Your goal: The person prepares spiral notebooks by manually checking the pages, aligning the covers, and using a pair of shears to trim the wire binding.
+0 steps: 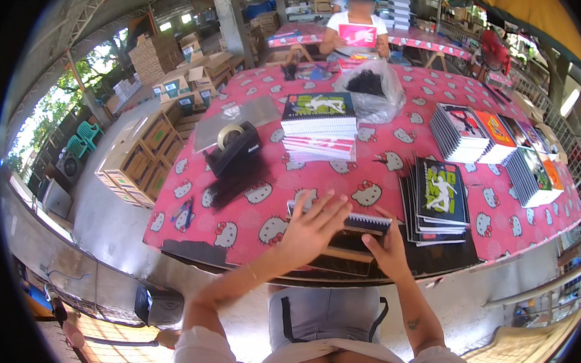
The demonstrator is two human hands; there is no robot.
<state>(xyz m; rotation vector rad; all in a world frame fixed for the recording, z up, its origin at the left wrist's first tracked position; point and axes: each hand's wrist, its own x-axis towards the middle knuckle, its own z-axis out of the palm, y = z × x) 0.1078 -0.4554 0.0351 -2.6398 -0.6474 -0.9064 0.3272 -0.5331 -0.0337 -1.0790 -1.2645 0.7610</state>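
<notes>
A spiral notebook (369, 222) stands near the front edge of the table, its coiled spine facing up. My left hand (312, 229) lies over its left end with the fingers stretched out and spread. At the other end, my right hand (390, 249) grips the notebook, thumb on the near side and fingers round the right end. Part of the notebook is hidden under my left hand. Just right of my hands sits a stack of notebooks with black and green covers (440, 191). Beyond the hands is another pile of spiral notebooks (319, 118).
A black tape dispenser (236, 154) and a heap of black binding coils (235, 184) lie to the left. More notebook stacks (461, 134) stand at the right. A plastic bag (379, 101) sits farther back, and a person (357, 29) holds a pink sheet across the table.
</notes>
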